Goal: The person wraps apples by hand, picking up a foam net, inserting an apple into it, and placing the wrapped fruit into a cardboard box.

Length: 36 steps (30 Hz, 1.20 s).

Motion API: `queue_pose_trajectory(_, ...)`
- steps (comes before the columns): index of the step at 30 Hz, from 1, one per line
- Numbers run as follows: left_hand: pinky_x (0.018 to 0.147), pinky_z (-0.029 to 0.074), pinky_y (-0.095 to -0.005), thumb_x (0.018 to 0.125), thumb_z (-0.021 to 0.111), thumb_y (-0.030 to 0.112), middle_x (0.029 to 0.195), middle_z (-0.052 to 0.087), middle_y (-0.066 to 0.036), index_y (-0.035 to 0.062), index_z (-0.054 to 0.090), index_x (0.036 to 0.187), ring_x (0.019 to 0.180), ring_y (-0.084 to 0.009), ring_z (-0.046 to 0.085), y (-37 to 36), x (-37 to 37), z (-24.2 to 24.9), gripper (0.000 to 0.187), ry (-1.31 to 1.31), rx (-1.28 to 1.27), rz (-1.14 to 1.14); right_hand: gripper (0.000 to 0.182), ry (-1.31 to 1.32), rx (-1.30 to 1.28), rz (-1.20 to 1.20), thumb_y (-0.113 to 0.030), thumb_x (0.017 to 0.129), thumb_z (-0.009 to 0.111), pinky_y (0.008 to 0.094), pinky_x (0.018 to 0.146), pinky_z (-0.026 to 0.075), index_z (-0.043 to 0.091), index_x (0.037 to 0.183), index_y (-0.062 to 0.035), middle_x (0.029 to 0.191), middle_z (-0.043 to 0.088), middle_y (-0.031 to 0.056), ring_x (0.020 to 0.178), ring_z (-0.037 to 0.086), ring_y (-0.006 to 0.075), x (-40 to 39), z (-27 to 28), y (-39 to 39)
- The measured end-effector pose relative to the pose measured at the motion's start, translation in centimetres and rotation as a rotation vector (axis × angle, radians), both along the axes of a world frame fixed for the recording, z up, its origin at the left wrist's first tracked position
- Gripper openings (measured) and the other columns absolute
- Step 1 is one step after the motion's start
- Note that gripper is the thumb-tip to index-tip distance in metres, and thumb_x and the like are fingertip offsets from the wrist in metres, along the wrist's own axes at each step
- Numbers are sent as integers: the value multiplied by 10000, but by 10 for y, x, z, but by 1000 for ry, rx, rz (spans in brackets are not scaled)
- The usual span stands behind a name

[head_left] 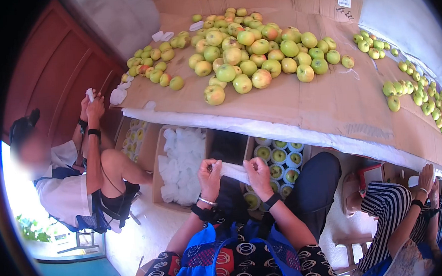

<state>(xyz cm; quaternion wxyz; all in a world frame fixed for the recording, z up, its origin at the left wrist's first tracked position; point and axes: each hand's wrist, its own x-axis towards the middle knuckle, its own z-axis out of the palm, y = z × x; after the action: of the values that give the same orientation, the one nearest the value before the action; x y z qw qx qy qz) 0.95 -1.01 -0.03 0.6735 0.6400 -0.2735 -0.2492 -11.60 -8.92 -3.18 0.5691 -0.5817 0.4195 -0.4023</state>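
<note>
A white foam fruit net (pixel 234 173) is stretched sideways between my two hands, above my lap. My left hand (pixel 210 180) pinches one end of it, and my right hand (pixel 258 177) grips the other end. No apple shows inside the net. Just beyond my right hand, a cardboard box holds green apples (pixel 279 156) in foam nets. Past my left hand stands a box full of loose white foam nets (pixel 182 155). Higher up, a heap of bare green and reddish apples (pixel 246 51) lies on the cardboard-covered table (pixel 324 102).
At the left a seated person (pixel 73 170) holds something white in both hands. On the right, another person in striped clothing (pixel 394 204) sits with hands raised near the table edge. More apples (pixel 423 92) line the table's right side. A wooden stool (pixel 354 246) stands at lower right.
</note>
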Motion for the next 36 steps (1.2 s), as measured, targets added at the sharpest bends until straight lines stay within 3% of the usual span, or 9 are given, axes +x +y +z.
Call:
queue_pose_trajectory(5,434,352,-180,847,619,112,631,529,16,66,547,781,507,-31,457,9,-22,-42,109,241,195,-153,224,-12,-212,-101,-170,795,676,255,503,407,526,722,-19,603,528,31,527,467,94,-17,23,-26)
queue_pose_trajectory(7,499,396,-193,839,623,96,667,546,10,58,548,772,572,-44,486,5,-31,-23,107,303,203,-230,195,-18,-64,-150,-144,787,680,235,489,392,537,715,-31,602,519,-2,556,448,49,-31,15,-41)
queue_pose_trajectory(9,590,425,-206,825,629,73,736,566,0,47,542,777,660,-49,498,0,-27,-19,103,33,92,-194,199,-76,-6,-127,-150,792,670,238,486,391,536,709,-28,588,510,2,550,446,53,-34,0,-44)
queue_pose_trajectory(12,642,427,-214,832,591,27,769,552,-3,30,539,812,713,-50,482,14,2,-11,56,69,169,-249,209,52,-161,-58,-146,786,674,276,488,404,513,724,-28,577,505,57,518,468,110,-18,7,-10)
queue_pose_trajectory(15,806,455,-300,774,687,171,1123,526,-118,22,441,1196,975,-169,544,49,34,-3,511,-47,412,-343,214,78,-213,84,-157,787,672,300,498,413,504,738,-33,599,508,95,524,504,176,-9,12,9)
queue_pose_trajectory(19,945,388,-372,645,778,231,1304,419,-168,18,310,1317,1142,-266,471,59,31,25,846,-666,595,-595,232,117,-290,290,-186,795,666,347,533,433,493,768,-33,665,535,124,595,558,267,2,16,21)
queue_pose_trajectory(21,971,349,-422,593,790,234,1269,438,-194,34,298,1331,1202,-339,409,50,8,22,909,-832,563,-658,225,93,-329,294,-172,784,678,321,529,444,509,811,-26,669,559,99,581,568,191,9,15,28)
queue_pose_trajectory(25,821,444,-428,624,754,189,1062,566,-205,62,396,1220,1000,-389,539,30,-18,5,707,-535,698,-450,322,-45,-195,252,-192,756,703,303,576,476,494,934,-24,732,579,97,628,593,211,2,30,34)
queue_pose_trajectory(36,700,433,-459,665,673,148,897,602,-150,66,471,1095,824,-359,569,30,-4,-12,482,-979,678,-168,247,114,-504,224,-194,679,721,376,726,451,557,799,-53,840,554,99,829,553,284,-2,9,27)
